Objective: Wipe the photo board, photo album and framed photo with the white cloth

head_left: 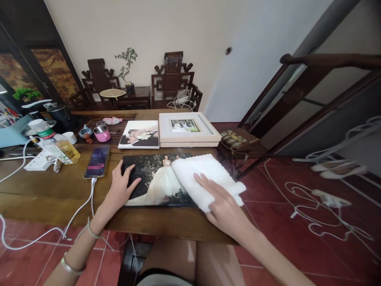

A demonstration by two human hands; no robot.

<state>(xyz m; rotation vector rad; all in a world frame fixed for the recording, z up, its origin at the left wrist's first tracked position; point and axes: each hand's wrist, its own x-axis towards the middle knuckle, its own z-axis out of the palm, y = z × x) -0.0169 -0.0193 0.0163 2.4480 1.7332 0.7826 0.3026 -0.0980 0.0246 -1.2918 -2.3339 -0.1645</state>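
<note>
One glossy photo panel (pixel 154 178), lying flat on a brown wooden table (pixel 38 198), between the fingers of both hands. At its left edge, the left hand (pixel 119 190), thumb and fingers spread wide, closed on nothing. Over its right end, a white cloth (pixel 216 171) beneath the right hand (pixel 224 208), fingers extended and laid over the cloth rather than curled round it.

Just left of the left fingers, a phone (pixel 99 155) with a white cable (pixel 94 181) plugged into its near end. Beyond the fingertips, side by side, a photo book (pixel 139 137) and a thick picture frame (pixel 190 138). Farther past the left fingers, a pink cup (pixel 102 135) and a plastic bottle (pixel 70 150). Right of the right fingers, a dark wooden chair (pixel 297 92) with a plaid handbag (pixel 233 141) on its seat, above red floor tiles (pixel 258 186). Far beyond both hands, a bonsai (pixel 127 63) between carved armchairs (pixel 173 75), before a pale wall (pixel 104 28).

Panel rectangular and smooth, printed with a long pale gown against dark foliage. Cloth thick and fluffy, wavy along its edge. Tabletop softly shiny. Bottle clear, part filled with yellow liquid. Frame squared and cream, around a small inset photo. Tiles divided by light joints.
</note>
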